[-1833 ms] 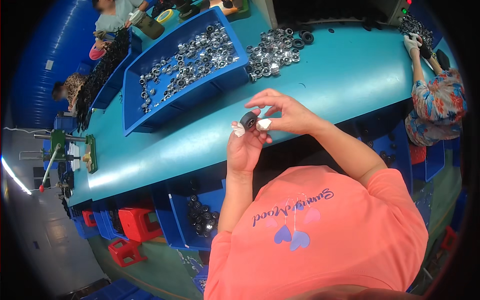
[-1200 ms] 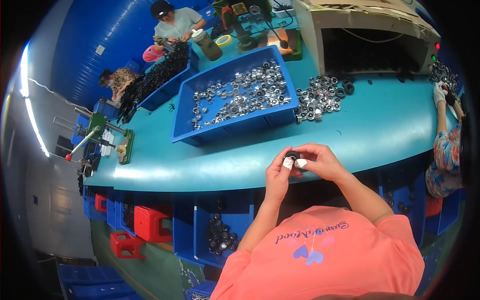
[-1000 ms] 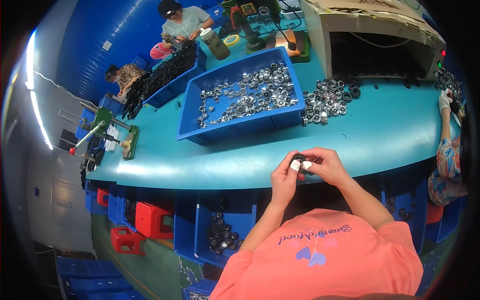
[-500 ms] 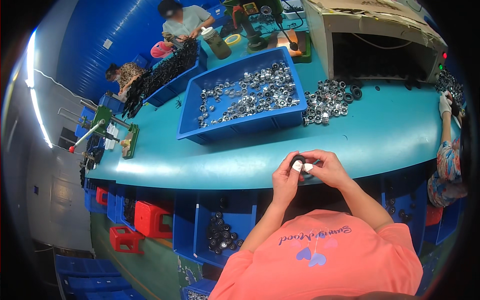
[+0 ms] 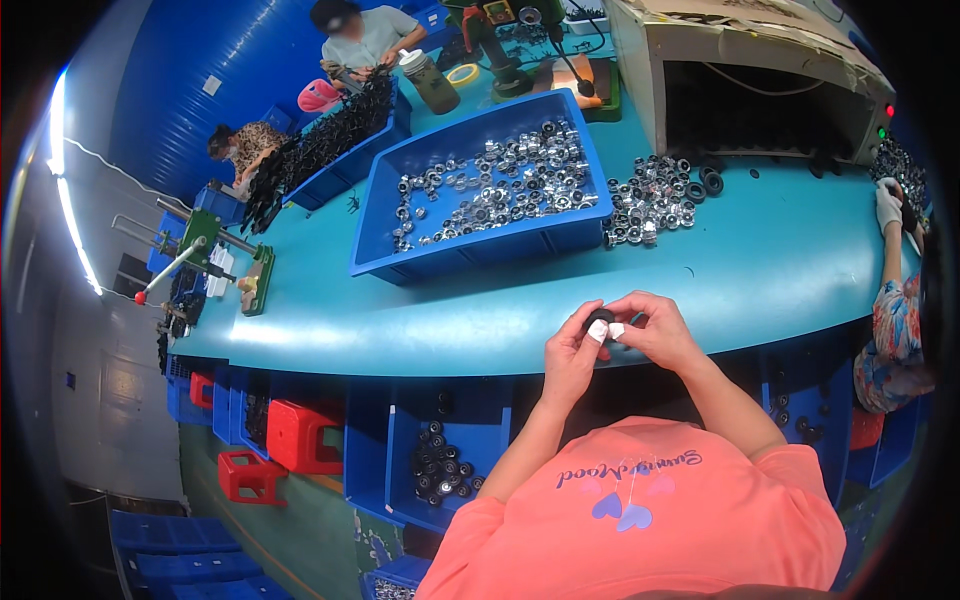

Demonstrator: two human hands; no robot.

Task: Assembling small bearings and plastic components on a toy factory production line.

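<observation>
"Both hands sit close together just right of the frame's centre, fingers bent: the left hand [image 5: 570, 352] and the right hand [image 5: 662, 333] pinch one small part between thumbs and forefingers."

"What's around them, biggest first?"

"Blue-green counter [image 5: 400, 342] right across the middle, its near edge close to the hands. On it, upper centre, a blue bin [image 5: 485, 252] of shiny wheel-like pieces; just beside its right end, a loose heap [image 5: 650, 203] of similar ones."

"And the part they're holding?"

"One dark ring [image 5: 600, 314], partly hidden by the fingers. I'd judge its rim is being worked; whether fitted, peeled or checked, I can't tell. Next seems to call for a steady left pinch while the right thumb presses. Each thumb wears a white covering [image 5: 598, 331]."

"Any writing?"

"Largest is on the coral shirt [image 5: 720, 545], lower right: dark script [image 5: 628, 471], upside down from here, heart shapes [image 5: 634, 518] below it. Upper left, one pale label [image 5: 212, 85] on the blue wall [image 5: 165, 115] is too small to read. No brand I can make out."
</observation>
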